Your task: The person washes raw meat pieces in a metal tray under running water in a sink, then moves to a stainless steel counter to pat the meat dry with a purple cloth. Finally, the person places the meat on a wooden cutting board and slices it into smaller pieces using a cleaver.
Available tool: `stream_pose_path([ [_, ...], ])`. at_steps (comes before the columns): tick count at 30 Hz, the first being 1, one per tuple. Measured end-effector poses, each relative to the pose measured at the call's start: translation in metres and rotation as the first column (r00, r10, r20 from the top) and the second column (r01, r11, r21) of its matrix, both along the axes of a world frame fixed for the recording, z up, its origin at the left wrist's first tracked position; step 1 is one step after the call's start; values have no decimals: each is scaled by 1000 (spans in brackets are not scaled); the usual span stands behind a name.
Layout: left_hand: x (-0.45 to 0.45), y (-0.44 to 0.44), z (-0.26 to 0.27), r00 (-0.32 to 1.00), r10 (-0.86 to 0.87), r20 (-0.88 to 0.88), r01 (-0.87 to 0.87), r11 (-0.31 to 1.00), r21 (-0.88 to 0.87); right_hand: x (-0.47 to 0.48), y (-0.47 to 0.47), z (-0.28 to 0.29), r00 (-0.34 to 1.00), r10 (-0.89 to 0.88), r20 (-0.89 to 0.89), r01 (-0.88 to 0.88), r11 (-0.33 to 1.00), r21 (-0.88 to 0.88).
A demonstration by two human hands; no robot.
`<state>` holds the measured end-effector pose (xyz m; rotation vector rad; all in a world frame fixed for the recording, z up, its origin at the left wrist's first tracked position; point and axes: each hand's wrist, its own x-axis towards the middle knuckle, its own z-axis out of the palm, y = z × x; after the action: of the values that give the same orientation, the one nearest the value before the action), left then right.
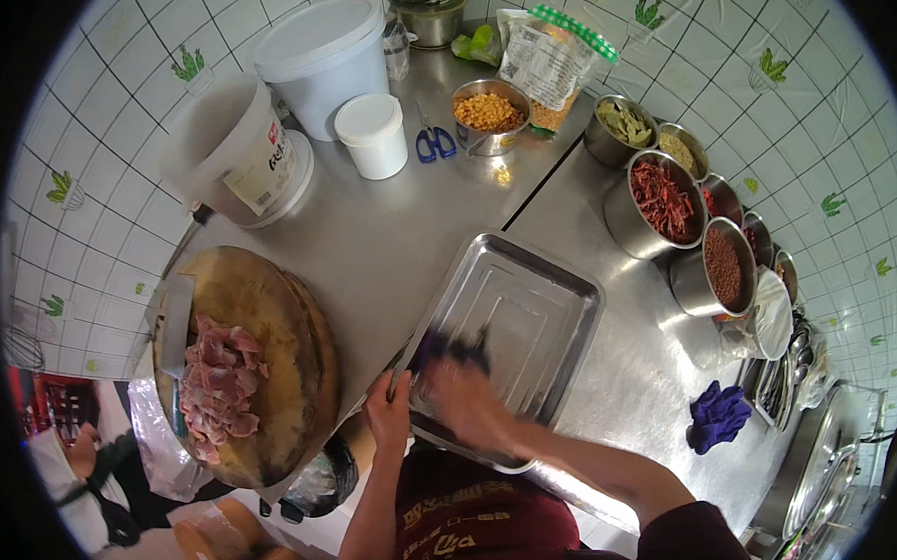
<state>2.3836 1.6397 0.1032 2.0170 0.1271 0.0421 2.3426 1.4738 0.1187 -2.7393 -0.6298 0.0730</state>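
In front of me a rectangular stainless-steel tray (534, 306) lies on the metal counter, its near end by my apron. My left hand (387, 412) grips the tray's left rim near the close corner. Inside the tray, my right hand (462, 404) is blurred by motion and presses a dark purple cloth (457, 349) against the bottom. The cloth is partly hidden by the fingers. To the left, a round wooden chopping block (296, 333) carries a heap of raw meat pieces (222, 390) and a cleaver (175, 324).
Steel pots with dried chillies (662, 203) and spices stand along the right wall. A crumpled purple cloth (716, 417) lies on the right. Scissors (434, 144), a pot of yellow pulses (493, 113) and white tubs (372, 135) are behind. A person's hand (83, 452) shows lower left.
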Motion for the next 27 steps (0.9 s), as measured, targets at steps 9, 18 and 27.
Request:
stream_pose_path([
  [9,10,0,5,999,48,1,-48,998,-40,90,-134,29,900,-418,-121,435,852,291],
  [18,10,-3,9,999,-37,-30,39,996,78,-5,-46,10,967,37,-250,81,891,447],
  [27,18,-9,8,998,44,-49,-43,999,7,4,-43,10,953,193,-233,-77,900,428],
])
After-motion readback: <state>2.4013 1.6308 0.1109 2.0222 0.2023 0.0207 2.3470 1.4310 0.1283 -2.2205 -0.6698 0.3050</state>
